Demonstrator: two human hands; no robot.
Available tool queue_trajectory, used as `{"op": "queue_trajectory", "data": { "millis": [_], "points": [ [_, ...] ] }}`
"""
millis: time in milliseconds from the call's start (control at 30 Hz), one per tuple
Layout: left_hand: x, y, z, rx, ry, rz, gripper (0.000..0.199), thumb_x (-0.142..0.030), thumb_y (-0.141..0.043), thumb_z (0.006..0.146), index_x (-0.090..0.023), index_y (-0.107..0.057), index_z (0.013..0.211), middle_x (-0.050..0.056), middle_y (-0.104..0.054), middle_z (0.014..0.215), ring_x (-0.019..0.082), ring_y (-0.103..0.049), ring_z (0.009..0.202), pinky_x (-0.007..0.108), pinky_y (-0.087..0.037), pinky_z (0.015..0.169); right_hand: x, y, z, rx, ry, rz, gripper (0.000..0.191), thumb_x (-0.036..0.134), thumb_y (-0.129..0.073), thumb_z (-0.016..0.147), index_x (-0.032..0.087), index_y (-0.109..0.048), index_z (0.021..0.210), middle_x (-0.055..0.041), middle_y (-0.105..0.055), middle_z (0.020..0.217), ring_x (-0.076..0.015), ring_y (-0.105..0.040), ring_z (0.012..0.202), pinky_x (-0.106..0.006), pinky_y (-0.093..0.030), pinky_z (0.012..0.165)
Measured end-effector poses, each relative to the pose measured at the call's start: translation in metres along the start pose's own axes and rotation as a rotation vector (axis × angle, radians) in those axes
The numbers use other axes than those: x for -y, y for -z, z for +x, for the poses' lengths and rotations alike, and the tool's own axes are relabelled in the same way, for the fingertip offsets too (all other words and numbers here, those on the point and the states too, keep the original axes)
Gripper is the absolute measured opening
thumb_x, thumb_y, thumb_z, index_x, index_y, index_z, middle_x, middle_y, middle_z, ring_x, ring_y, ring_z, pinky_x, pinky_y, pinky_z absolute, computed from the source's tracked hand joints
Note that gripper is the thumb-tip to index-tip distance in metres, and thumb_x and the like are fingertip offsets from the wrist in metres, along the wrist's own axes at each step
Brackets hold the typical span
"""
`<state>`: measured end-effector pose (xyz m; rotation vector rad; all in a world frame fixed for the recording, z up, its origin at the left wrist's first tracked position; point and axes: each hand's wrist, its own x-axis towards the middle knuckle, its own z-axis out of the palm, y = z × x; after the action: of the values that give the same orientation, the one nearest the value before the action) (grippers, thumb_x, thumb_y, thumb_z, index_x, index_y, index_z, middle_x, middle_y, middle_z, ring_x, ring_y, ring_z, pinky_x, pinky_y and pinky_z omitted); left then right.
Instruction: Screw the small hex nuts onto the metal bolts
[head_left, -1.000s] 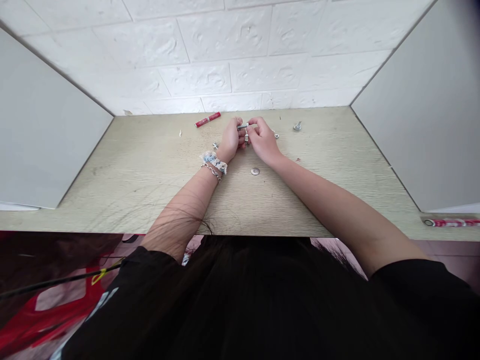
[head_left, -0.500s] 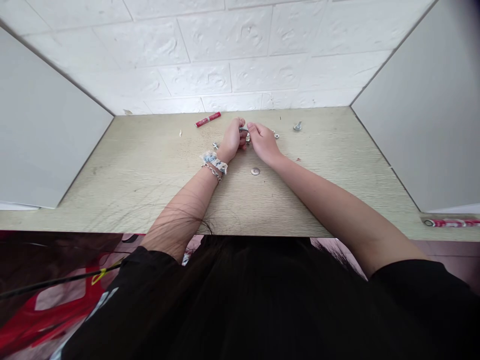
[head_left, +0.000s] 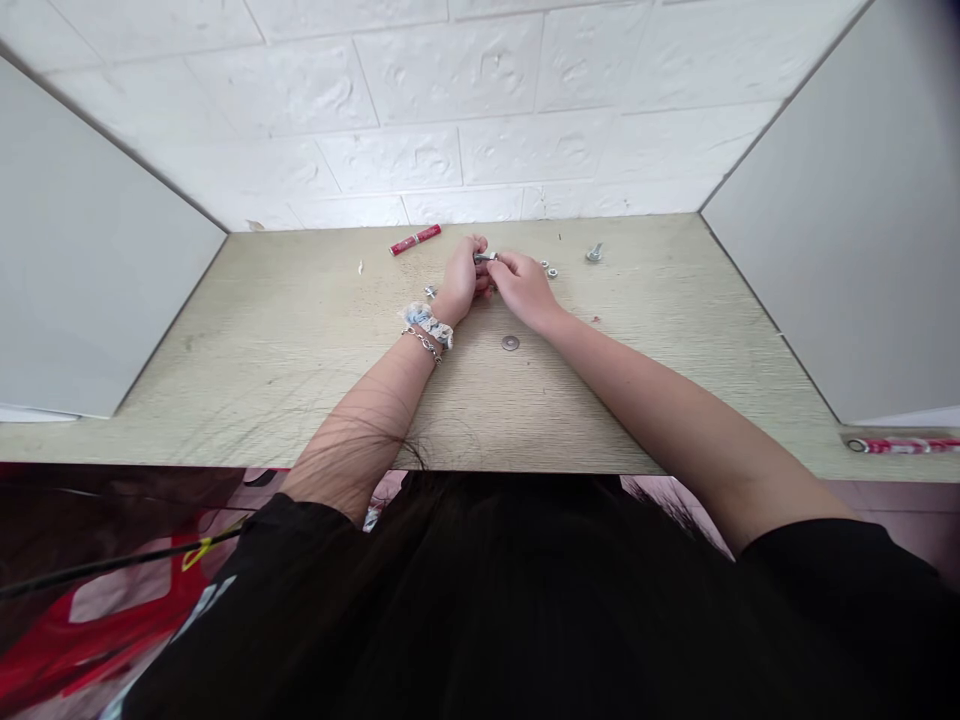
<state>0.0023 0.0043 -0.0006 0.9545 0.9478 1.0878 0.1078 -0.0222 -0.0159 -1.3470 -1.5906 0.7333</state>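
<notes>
Reaching forward, wrists together; gripping a metal bolt (head_left: 482, 258) in curled left hand (head_left: 462, 283); pinching its end with fingers of right hand (head_left: 526, 287); cannot read markings on red tube (head_left: 406, 244).

Left arm (head_left: 375, 400) and right arm (head_left: 660, 400) slant inward; the left hand (head_left: 463, 277) is curled, the right hand (head_left: 526, 290) pinching just beside it.

Tabletop (head_left: 225, 325) open at left — wall (head_left: 420, 95) beyond the hands (head_left: 525, 290), washer (head_left: 511, 343) between the forearms (head_left: 645, 380).
</notes>
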Motion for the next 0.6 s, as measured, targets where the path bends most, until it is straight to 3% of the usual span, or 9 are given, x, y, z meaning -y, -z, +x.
{"op": "queue_trajectory", "data": {
  "millis": [100,400,600],
  "points": [
    [-0.0007,-0.0002,0.0003,0.004,0.021,-0.031,0.021,-0.017,-0.030,0.095,-0.022,-0.036,0.075,-0.007,-0.019,0.052,0.005,-0.018,0.031,0.019,-0.021,0.036,0.0012,0.0005,-0.0005,0.008,-0.003,-0.007,0.033,0.026,-0.046,0.096,0.021,-0.048,0.064,0.0034,-0.054,0.061,-0.0139,-0.055,0.068,-0.026,-0.042,0.070],
    [-0.0005,0.0002,0.0003,0.000,0.025,-0.038,0.021,-0.017,-0.030,0.093,-0.021,-0.037,0.074,-0.007,-0.018,0.054,0.005,-0.016,0.033,0.019,-0.021,0.039,-0.0040,-0.0012,0.0021,-0.005,0.016,-0.025,0.044,0.051,-0.043,0.100,0.022,-0.046,0.067,0.0005,-0.054,0.064,-0.0175,-0.058,0.076,-0.030,-0.045,0.075],
    [-0.0012,0.0007,-0.0008,0.024,0.025,-0.011,0.020,-0.017,-0.031,0.094,-0.021,-0.036,0.075,-0.006,-0.018,0.053,0.007,-0.016,0.036,0.020,-0.021,0.039,-0.0074,-0.0039,0.0017,-0.066,0.003,0.009,0.039,0.053,-0.045,0.099,0.023,-0.043,0.074,0.0023,-0.054,0.066,-0.0156,-0.057,0.076,-0.029,-0.045,0.074]
  ]
}}
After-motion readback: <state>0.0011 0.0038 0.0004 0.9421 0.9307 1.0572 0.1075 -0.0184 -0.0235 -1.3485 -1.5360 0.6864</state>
